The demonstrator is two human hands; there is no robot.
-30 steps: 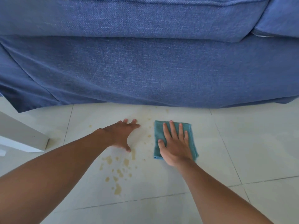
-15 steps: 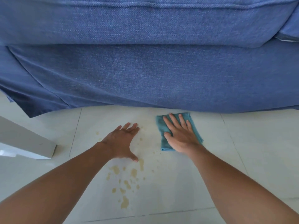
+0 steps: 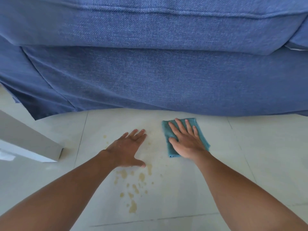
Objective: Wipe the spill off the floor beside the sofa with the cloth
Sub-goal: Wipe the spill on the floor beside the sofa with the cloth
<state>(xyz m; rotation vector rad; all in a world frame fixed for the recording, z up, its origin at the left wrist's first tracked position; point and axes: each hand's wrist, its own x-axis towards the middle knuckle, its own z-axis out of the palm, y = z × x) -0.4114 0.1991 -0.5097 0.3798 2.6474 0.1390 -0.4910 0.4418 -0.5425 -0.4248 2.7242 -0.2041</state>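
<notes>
Beside the blue sofa [image 3: 166, 77], a folded teal cloth [image 3: 168, 130] lies on the pale tiled floor [image 3: 258, 155], long axis running toward the sofa. Right hand [image 3: 186, 140] presses flat on it, fingers spread; left hand [image 3: 128, 147] rests splayed on bare tile, just above the tan spill [image 3: 133, 189].

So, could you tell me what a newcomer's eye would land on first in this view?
The big blue sofa fills the upper half. Below it, on the pale tiled floor, the right hand presses flat on a folded teal cloth near the sofa's edge. The left hand rests bare on the tile, with yellowish spill spots scattered just in front of it.
</notes>
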